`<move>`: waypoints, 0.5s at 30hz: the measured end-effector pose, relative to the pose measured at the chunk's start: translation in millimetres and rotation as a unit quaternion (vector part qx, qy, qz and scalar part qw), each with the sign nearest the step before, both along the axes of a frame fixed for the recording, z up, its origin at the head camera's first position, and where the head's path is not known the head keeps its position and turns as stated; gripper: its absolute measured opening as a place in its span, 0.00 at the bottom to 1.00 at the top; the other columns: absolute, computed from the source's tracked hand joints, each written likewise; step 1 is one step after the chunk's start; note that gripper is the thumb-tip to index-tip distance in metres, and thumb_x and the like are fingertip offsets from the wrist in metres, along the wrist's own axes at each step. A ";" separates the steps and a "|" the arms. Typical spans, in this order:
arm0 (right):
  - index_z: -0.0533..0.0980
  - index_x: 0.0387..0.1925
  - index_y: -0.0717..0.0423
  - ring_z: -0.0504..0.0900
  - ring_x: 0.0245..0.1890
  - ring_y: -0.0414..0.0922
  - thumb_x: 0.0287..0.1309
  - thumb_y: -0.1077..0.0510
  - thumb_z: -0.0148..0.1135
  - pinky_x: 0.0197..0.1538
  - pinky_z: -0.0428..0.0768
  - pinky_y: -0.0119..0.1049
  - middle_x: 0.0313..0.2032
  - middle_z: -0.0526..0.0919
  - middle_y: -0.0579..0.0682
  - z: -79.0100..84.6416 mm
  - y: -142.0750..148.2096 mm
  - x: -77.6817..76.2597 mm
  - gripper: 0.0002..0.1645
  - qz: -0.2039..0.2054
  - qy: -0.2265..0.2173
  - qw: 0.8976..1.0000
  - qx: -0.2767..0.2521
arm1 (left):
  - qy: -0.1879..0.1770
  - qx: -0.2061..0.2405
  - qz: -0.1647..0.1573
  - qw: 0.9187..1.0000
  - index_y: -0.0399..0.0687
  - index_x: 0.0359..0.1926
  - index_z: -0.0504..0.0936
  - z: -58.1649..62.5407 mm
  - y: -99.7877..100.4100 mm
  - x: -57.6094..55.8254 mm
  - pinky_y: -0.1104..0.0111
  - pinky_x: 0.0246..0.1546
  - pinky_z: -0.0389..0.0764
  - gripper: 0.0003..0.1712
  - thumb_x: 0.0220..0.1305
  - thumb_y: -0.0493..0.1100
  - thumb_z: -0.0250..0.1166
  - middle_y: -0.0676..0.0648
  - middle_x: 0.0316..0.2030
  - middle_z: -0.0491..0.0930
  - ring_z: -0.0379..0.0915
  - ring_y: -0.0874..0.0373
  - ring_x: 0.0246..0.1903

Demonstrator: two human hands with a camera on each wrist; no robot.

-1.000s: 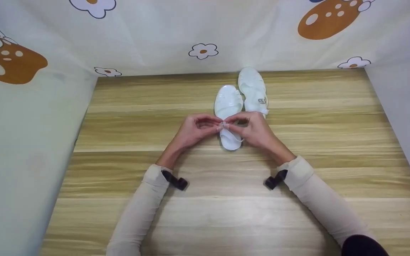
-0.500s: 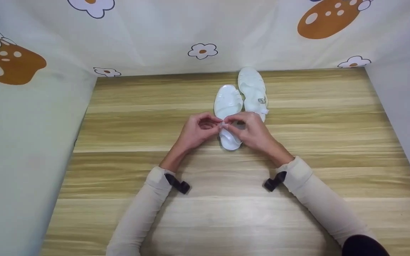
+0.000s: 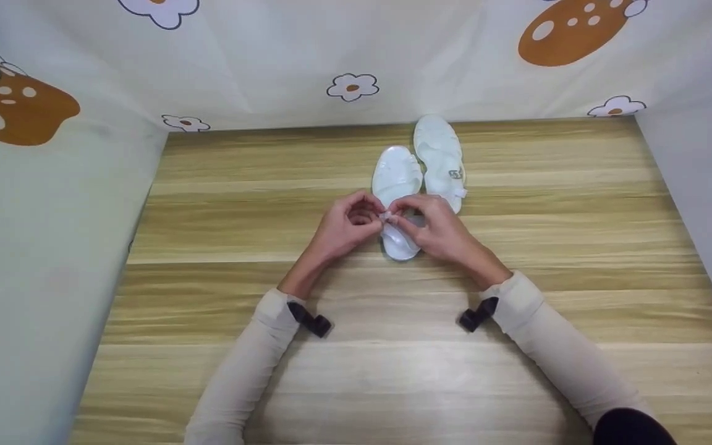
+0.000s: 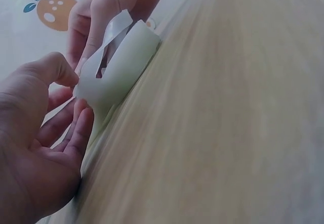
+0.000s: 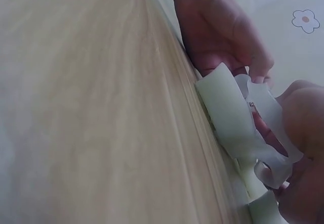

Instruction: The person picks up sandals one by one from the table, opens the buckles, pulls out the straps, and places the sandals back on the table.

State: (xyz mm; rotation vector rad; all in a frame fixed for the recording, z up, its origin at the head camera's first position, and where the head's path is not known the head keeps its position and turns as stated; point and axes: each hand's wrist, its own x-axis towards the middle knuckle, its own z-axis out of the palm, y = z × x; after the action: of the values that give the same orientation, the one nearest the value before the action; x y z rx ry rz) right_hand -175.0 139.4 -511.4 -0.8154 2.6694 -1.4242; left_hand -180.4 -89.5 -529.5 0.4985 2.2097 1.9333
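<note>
A white sandal [image 3: 395, 170] lies on the wood-look surface, toe pointing away, with its middle behind my fingers. My left hand [image 3: 343, 228] pinches the strap at its left side between thumb and fingertips. From the other side my right hand [image 3: 442, 228] pinches the same strap, the fingertips of both hands almost meeting. In the right wrist view the strap [image 5: 273, 120] arches up above the heel part [image 5: 228, 107]. The left wrist view shows the heel from behind. A small buckle between the fingertips is mostly hidden.
A second white sandal [image 3: 435, 139] stands just to the right and farther back, a small grey mark on its insole. A pale curtain [image 3: 282, 62] with flowers and orange shapes borders the back and left. The wood-look surface [image 3: 393, 371] spreads out in front.
Both hands stay at the strap. The left wrist has shifted slightly right and toward the body, and its fingers look more curled. The sandals keep their places.
</note>
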 end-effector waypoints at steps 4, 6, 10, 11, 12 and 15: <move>0.89 0.47 0.54 0.88 0.49 0.43 0.73 0.55 0.71 0.58 0.84 0.44 0.44 0.93 0.47 1.9 2.0 0.0 0.09 -0.015 -0.035 0.999 -0.020 | -0.005 0.007 -0.014 1.000 0.41 0.48 0.85 -0.7 -1.5 -1.1 0.67 0.49 0.88 0.11 0.65 0.33 0.72 0.46 0.43 0.87 0.85 0.56 0.44; 0.89 0.47 0.54 0.88 0.49 0.43 0.72 0.54 0.72 0.58 0.84 0.44 0.44 0.93 0.47 2.8 2.7 0.0 0.09 -0.018 -0.043 0.999 -0.020 | -0.006 0.008 -0.017 1.000 0.42 0.48 0.85 -0.7 -2.0 -1.2 0.66 0.50 0.88 0.11 0.66 0.35 0.74 0.46 0.43 0.88 0.85 0.55 0.44; 0.88 0.47 0.55 0.87 0.48 0.44 0.73 0.53 0.71 0.57 0.84 0.45 0.44 0.92 0.48 3.6 3.0 0.0 0.10 -0.012 -0.041 0.999 -0.017 | -0.005 0.001 -0.016 1.000 0.43 0.49 0.85 -0.5 -1.5 -1.2 0.67 0.50 0.89 0.12 0.67 0.35 0.73 0.46 0.43 0.89 0.86 0.56 0.44; 0.88 0.47 0.55 0.87 0.48 0.44 0.73 0.53 0.71 0.57 0.84 0.46 0.43 0.92 0.48 3.6 2.9 -0.1 0.10 -0.011 -0.039 0.999 -0.017 | -0.004 -0.001 -0.015 1.000 0.42 0.49 0.85 -0.4 -1.1 -1.2 0.67 0.49 0.88 0.12 0.66 0.35 0.73 0.46 0.42 0.89 0.86 0.56 0.44; 0.87 0.47 0.55 0.87 0.47 0.44 0.73 0.53 0.71 0.56 0.84 0.46 0.43 0.92 0.48 3.6 2.9 -0.1 0.10 -0.010 -0.038 0.999 -0.018 | -0.004 -0.004 -0.013 1.000 0.42 0.49 0.85 -0.3 -0.9 -1.2 0.67 0.49 0.88 0.11 0.66 0.34 0.72 0.46 0.42 0.89 0.86 0.56 0.44; 0.87 0.47 0.54 0.87 0.47 0.43 0.73 0.53 0.71 0.56 0.84 0.46 0.43 0.92 0.47 3.3 3.1 -0.4 0.10 -0.009 -0.037 0.999 -0.024 | -0.007 -0.005 -0.010 1.000 0.41 0.49 0.85 0.2 -0.4 -1.2 0.68 0.49 0.88 0.11 0.66 0.34 0.71 0.46 0.42 0.89 0.85 0.57 0.44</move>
State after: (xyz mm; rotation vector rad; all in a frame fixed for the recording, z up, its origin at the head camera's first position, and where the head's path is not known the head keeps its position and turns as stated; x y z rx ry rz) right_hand -175.5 142.5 -508.1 -0.7272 2.6041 -1.4976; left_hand -181.6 -89.9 -529.4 0.5007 2.1969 1.9085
